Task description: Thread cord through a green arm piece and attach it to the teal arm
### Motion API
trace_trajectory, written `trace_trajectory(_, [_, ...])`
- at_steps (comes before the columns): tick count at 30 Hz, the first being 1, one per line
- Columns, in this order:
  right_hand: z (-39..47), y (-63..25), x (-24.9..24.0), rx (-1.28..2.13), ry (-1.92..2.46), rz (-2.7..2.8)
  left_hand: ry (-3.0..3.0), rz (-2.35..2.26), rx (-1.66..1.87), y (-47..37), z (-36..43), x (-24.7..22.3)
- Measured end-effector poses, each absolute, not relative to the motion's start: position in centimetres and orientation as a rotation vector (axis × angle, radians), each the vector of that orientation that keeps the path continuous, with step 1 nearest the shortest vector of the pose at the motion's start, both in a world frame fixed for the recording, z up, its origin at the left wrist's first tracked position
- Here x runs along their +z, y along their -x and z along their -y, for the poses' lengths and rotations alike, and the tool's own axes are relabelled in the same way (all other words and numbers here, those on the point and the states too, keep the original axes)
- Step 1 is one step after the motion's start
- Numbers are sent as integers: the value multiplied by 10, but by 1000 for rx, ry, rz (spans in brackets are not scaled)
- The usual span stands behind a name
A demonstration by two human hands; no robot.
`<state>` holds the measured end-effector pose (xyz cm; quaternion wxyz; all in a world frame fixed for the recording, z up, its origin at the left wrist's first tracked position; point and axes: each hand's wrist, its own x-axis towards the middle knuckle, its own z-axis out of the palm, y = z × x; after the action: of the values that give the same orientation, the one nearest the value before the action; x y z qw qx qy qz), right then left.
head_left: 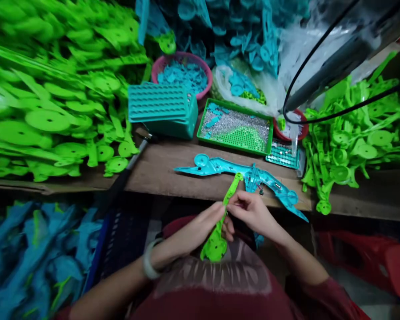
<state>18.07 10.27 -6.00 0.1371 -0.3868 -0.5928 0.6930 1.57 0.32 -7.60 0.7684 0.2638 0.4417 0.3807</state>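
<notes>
A huge heap of green plastic parts (50,89) fills the 9 to 11 o'clock side of the wooden table (166,173). A big pile of blue plastic parts (233,26) sits at 12 o'clock. A smaller heap of green parts (350,138) lies at 3 o'clock. More blue parts (30,258) are piled low at 8 o'clock, under the table edge.

Near the middle of the table stands a blue box (163,109). Just beside it, toward 3 o'clock, is a green tray (236,129) with tiny silver bits in it. A pink bowl (183,73) with blue pieces sits behind the box, toward 12 o'clock. A black cable (306,58) loops at 1 o'clock.

A long blue plastic piece (240,175) lies flat near the table's front edge, just past the hands.

The left hand (200,229) is at 6 o'clock from the middle. Its fingers are closed around a long green plastic piece (216,242). This green piece stands tilted, with its round end low over the lap and its thin end up toward the blue piece. The right hand (253,213) is just beside the left one. Its fingertips pinch the green piece near the middle. A pale bracelet (149,262) is on the left wrist.
</notes>
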Motion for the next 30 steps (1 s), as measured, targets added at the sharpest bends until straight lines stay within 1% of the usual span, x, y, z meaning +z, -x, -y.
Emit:
trace_trajectory(2, [-91, -186, -64, 2091, 1197, 1568, -559, -817, 711, -11, 16, -76])
trace_trajectory(3, [-84, -187, -65, 2128, 1225, 1485, -573, -827, 692, -8, 22, -76])
trace_trajectory(6, [-68, -183, -65, 2198, 1237, 1324, -635, -1081, 807, -6, 26, -76])
trace_trajectory(8, [-60, -176, -68, 2131, 1228, 1344, -704, -1223, 897, -10, 21, -77])
trace_trajectory(10, [-56, -169, -73, 1974, 1260, 1400, -776, -1278, 937, -15, 16, -78])
trace_trajectory(12, [-56, -166, -77, 1859, 1291, 1409, -807, -1284, 956, -19, 13, -80])
trace_trajectory(17, [-61, -160, -79, 1761, 1208, 1355, -794, -1282, 976, -22, 12, -87])
trace_trajectory(22, [-54, -149, -83, 1534, 1257, 1364, -784, -1260, 1007, -25, 15, -90])
trace_trajectory(24, [-50, -147, -84, 1519, 1248, 1346, -740, -1254, 1038, -27, 15, -89])
trace_trajectory(30, [-44, -150, -87, 1616, 1201, 1231, -664, -1267, 1133, -34, 9, -87])
